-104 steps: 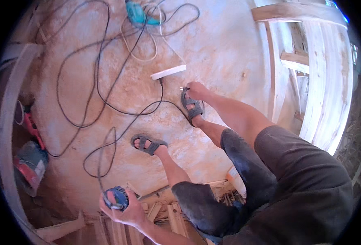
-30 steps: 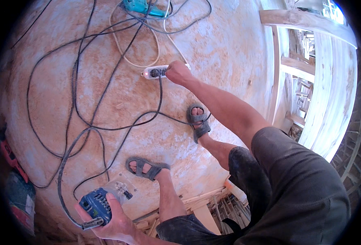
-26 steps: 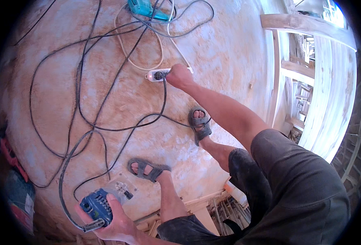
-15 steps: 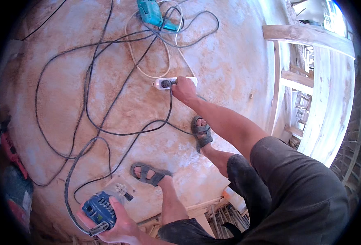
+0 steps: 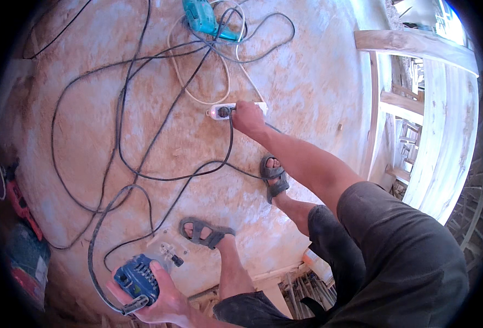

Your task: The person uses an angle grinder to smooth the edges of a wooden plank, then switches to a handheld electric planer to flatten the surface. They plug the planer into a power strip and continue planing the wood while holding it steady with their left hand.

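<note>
My left hand (image 5: 167,298), at the lower left, is wrapped round the blue body of a trim router (image 5: 137,277). A clear, dusty base plate (image 5: 165,249) with a black knob sticks out from its far end, and a dark cord loops from the near end. Further off, my right hand (image 5: 249,117) is closed at a white power strip (image 5: 214,112) on the floor. Its fingers pinch a black plug (image 5: 233,110) at the strip, partly hidden by the hand. Beside it another black plug (image 5: 224,112) sits in the strip, next to a small red light.
Black cords (image 5: 167,117) and a white cord (image 5: 229,82) loop across the dusty floor. A teal power drill (image 5: 202,17) lies at the far side. Wooden frame pieces (image 5: 441,136) stand at right. A red tool (image 5: 22,205) is at left, near my sandalled feet (image 5: 206,232).
The view has shifted slightly. Both hands keep their places, the left round the trim router and the right at the power strip.
</note>
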Action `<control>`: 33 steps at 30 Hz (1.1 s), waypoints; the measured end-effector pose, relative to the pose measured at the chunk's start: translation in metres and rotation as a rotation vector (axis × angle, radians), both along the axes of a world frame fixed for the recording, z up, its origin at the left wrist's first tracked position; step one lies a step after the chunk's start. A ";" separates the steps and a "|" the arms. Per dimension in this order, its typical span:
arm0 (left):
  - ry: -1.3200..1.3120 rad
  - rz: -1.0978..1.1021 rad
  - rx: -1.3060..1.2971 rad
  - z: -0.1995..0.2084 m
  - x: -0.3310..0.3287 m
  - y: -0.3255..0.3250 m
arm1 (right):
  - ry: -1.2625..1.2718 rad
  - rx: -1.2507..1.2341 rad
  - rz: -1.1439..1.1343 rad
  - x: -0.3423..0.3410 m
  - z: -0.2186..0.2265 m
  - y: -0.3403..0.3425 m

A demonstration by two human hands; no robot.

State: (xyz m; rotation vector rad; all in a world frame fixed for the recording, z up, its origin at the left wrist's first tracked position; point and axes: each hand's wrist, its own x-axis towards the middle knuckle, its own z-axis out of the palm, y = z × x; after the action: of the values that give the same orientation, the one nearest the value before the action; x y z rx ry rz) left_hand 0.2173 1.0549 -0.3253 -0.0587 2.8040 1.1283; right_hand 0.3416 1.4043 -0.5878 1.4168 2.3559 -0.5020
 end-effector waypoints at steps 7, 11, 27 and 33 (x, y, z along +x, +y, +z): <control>0.033 0.036 0.037 0.003 0.002 -0.005 | 0.105 0.009 -0.237 0.018 -0.010 -0.031; 0.231 -0.146 0.013 -0.003 -0.002 -0.013 | 0.271 -0.012 -0.213 0.033 -0.014 -0.029; -0.001 0.023 0.037 0.014 0.003 -0.027 | -0.081 -0.088 0.006 0.004 0.005 -0.038; -0.016 0.053 0.095 0.021 0.007 -0.031 | 0.109 -0.132 -0.090 0.032 0.008 -0.041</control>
State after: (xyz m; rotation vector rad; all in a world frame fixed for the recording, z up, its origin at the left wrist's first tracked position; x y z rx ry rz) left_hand 0.2238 1.0240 -0.3040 -0.1338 2.7462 1.2653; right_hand 0.3732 1.3629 -0.5797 1.4741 2.3017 -0.7628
